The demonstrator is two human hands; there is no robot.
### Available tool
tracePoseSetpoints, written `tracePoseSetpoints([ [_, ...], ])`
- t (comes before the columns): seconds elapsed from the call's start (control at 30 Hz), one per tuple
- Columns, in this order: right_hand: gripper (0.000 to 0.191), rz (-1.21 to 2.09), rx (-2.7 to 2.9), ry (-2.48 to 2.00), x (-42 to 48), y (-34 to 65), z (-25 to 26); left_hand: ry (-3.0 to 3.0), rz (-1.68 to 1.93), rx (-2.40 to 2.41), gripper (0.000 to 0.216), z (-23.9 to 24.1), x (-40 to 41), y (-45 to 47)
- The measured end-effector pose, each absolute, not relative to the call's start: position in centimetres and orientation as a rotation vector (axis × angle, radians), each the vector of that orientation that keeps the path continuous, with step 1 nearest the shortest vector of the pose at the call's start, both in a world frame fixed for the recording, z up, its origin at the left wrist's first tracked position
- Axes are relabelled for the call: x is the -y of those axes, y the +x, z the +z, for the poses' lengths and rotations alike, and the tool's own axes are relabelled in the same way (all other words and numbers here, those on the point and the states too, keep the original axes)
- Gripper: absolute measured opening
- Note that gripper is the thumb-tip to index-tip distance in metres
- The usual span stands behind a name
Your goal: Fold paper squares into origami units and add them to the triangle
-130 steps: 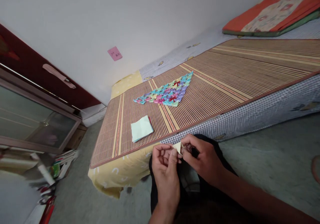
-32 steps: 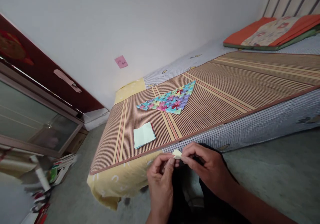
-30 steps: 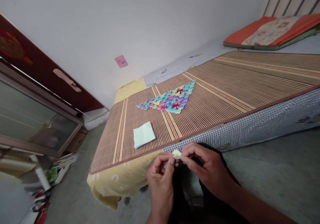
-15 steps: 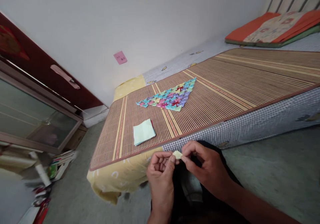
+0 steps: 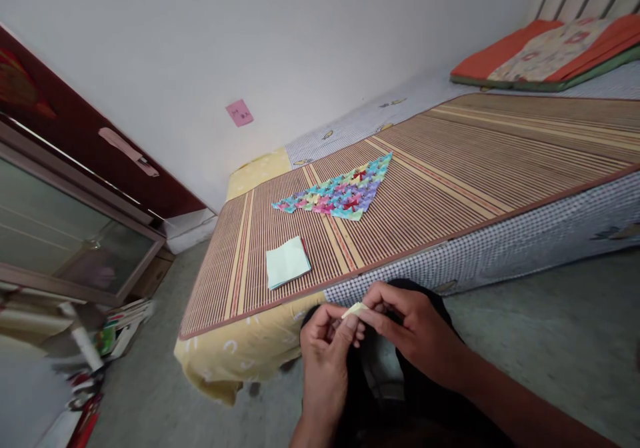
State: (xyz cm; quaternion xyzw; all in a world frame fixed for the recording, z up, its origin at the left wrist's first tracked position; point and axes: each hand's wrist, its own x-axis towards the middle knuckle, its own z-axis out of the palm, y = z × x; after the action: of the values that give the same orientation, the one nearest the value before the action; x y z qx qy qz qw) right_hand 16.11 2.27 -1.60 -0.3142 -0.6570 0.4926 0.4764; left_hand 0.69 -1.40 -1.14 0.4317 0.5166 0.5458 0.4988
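Observation:
A small folded piece of pale yellow paper (image 5: 355, 309) is pinched between both hands, just off the front edge of the bed. My left hand (image 5: 330, 345) is closed, its thumb pressing the paper from below. From the other side, my right hand (image 5: 407, 325) grips the paper between thumb and forefinger, partly covering it. Beyond the hands, a stack of pale green paper sheets (image 5: 287, 263) lies on the striped mat (image 5: 435, 188). Farther back on the mat is a triangular arrangement of colourful folded paper pieces (image 5: 340, 191).
Folded orange bedding (image 5: 540, 51) lies at the far right end of the bed. A pink note (image 5: 240, 113) is stuck on the wall. At left stands a glass-fronted cabinet (image 5: 80, 235), with clutter on the grey floor (image 5: 155, 375) near it.
The paper has tilted and looks narrower now. My left hand has shifted slightly right, and my right thumb lies further over the paper. The things on the bed have stayed put.

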Motion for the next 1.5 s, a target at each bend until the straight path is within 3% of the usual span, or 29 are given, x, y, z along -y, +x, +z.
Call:
tracePoseSetpoints([
  [0.37,0.029,1.128,1.755,-0.860,-2.6,16.7,-2.1,1.055,1.303,-1.196,0.033,-1.7,1.3,0.7],
  [0.6,0.036,1.218,1.715,-0.818,-2.3,16.8,-1.9,1.595,1.346,-1.474,0.023,-0.7,2.1,0.2],
  [0.83,0.028,1.264,1.756,-0.691,-2.2,17.1,-1.4,1.353,1.250,-1.295,0.025,-1.0,2.0,0.2],
  [1.27,0.027,0.745,1.962,-0.650,-3.2,17.2,-2.3,1.239,1.390,-1.228,0.016,0.6,1.6,-0.1],
  [1.5,0.015,0.758,1.972,-0.671,-3.0,18.0,-1.7,1.340,1.359,-1.219,0.009,0.9,1.7,-0.4],
])
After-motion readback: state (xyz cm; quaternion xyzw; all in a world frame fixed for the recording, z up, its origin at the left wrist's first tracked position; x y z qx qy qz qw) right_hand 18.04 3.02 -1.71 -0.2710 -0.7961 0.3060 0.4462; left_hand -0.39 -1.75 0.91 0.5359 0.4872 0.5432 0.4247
